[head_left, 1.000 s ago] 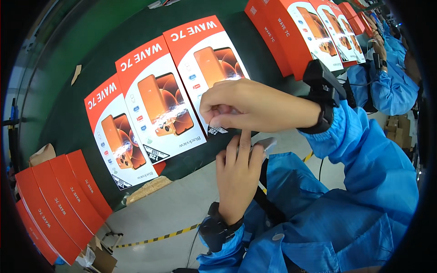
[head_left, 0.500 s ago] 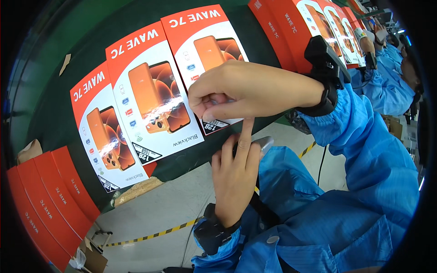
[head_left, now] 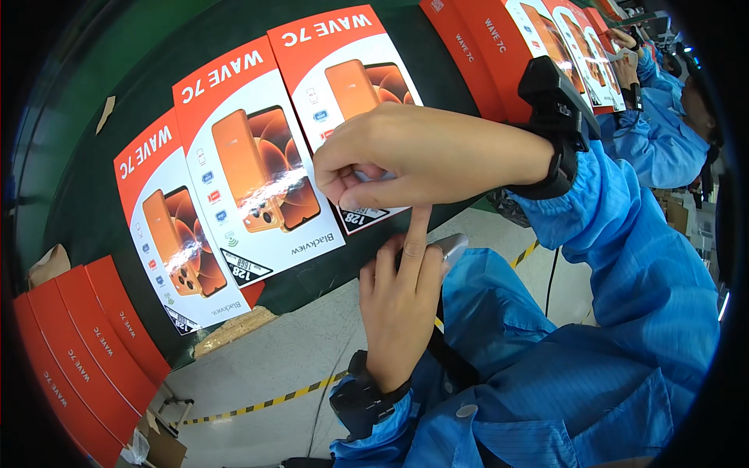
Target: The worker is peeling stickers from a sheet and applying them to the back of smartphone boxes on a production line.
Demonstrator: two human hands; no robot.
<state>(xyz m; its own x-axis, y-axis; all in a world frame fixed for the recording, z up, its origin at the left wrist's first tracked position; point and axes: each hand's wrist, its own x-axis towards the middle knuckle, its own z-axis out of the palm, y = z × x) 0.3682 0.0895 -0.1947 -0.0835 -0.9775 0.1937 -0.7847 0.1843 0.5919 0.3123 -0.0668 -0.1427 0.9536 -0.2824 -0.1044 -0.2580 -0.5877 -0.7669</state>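
Note:
Three flat red and white phone boxes lie side by side on the dark green table: a left box (head_left: pixel 179 234), a middle box (head_left: pixel 248 160) and a right box (head_left: pixel 347 82). My right hand (head_left: pixel 370 152) bends over the lower part of the right box, thumb and fingers pinched near its left edge. Whatever is in that pinch is hidden. Below it, my left hand (head_left: pixel 402 296) points its index finger up to the underside of my right hand, beside the box's near edge. Its other fingers curl round a pale, shiny piece (head_left: pixel 452 251), mostly hidden.
Stacked red boxes (head_left: pixel 86 351) stand at the left. More red boxes (head_left: pixel 484 58) fill the far right, where a co-worker in a blue sleeve (head_left: pixel 659 152) handles something. The table's near edge (head_left: pixel 234 329) looks chipped. Yellow-black tape (head_left: pixel 273 400) marks the floor.
My right hand and the three boxes sit slightly farther left in the picture. Its pinch looks the same. My left hand has barely shifted. The co-worker's hands at the far right have moved.

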